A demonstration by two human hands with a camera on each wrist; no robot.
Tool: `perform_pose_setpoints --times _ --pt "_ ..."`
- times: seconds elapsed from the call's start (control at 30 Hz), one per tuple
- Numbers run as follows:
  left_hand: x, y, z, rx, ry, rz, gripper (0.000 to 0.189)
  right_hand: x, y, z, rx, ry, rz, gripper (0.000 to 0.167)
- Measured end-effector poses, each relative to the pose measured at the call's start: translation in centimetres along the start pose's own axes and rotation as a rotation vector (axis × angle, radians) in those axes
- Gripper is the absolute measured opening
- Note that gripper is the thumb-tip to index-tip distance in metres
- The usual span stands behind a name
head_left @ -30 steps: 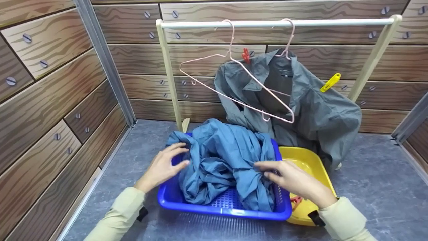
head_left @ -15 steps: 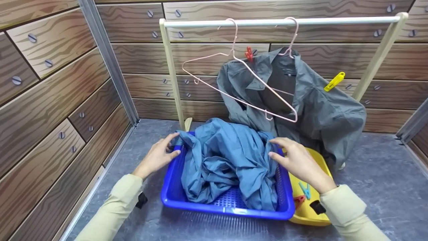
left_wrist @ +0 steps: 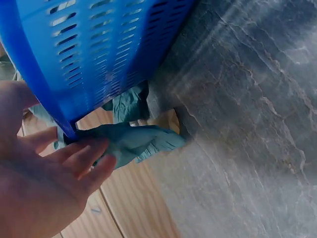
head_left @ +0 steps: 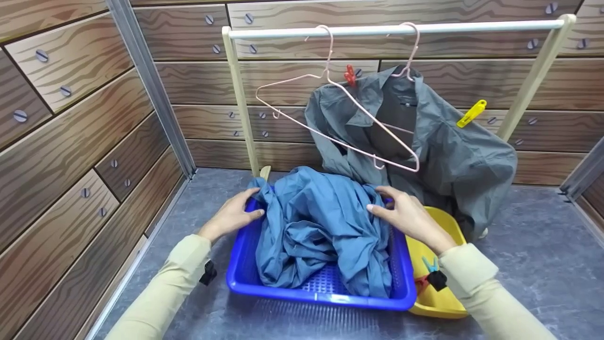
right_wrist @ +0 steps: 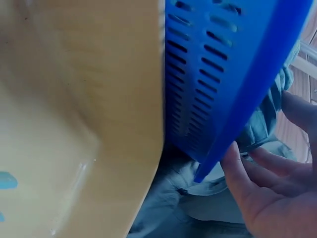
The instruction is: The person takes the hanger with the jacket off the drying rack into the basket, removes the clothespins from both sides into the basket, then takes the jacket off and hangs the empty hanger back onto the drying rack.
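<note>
One left hand (head_left: 231,215), one right hand (head_left: 409,216), both spread at edges of blue basket (head_left: 321,297), floor (head_left: 203,200) leftward

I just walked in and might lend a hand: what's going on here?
Someone's left hand is at the far left corner of a blue basket of crumpled blue cloth, the right hand toward the far right one. Whether either grips anything is unclear. Behind, a gray shirt hangs on a rack beside a bare pink hanger. A yellow tray with clips stands beside the basket.

Cloth (head_left: 321,200) lies in the basket (head_left: 283,293), left of the tray (head_left: 441,300), before the rack (head_left: 368,31).
</note>
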State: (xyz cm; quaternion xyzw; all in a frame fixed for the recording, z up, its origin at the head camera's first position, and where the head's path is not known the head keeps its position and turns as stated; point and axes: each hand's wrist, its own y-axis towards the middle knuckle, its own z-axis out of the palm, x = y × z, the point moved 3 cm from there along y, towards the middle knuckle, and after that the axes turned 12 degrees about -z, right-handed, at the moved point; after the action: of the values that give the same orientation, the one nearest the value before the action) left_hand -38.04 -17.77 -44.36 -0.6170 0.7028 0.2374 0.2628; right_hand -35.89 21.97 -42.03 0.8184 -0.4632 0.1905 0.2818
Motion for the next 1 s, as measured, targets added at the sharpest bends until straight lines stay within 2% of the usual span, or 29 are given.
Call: perform_pose_setpoints --times 0.13,0.3,0.53,0.67,0.77,1.0 --pt "-0.7 0.2 -0.5 -0.049 0.018 0.03 0.058 -0.4 0.9 0.1 -0.004 0.033 -0.003 0.067" --pt "-1.9 0.4 -0.9 -0.069 0.031 0.07 0.056 -0.5 1.6 0.3 0.01 0.091 -0.009 0.064" --pt "-3.7 1.1 -0.1 -0.084 0.071 0.274 0.045 -0.9 2.1 0.8 0.004 0.111 -0.009 0.061" --pt "-4.9 2.2 0.6 -0.076 0.104 0.322 0.049 -1.1 2.6 0.9 -0.002 0.081 -0.021 0.063" --pt "-5.8 3.0 1.2 -0.056 0.182 0.337 0.062 -1.1 3.0 1.2 -0.001 0.059 -0.056 0.064" --pt "-7.4 4.2 2.3 0.005 0.438 0.372 0.095 -0.6 3.8 2.2 0.059 0.041 -0.144 0.069"
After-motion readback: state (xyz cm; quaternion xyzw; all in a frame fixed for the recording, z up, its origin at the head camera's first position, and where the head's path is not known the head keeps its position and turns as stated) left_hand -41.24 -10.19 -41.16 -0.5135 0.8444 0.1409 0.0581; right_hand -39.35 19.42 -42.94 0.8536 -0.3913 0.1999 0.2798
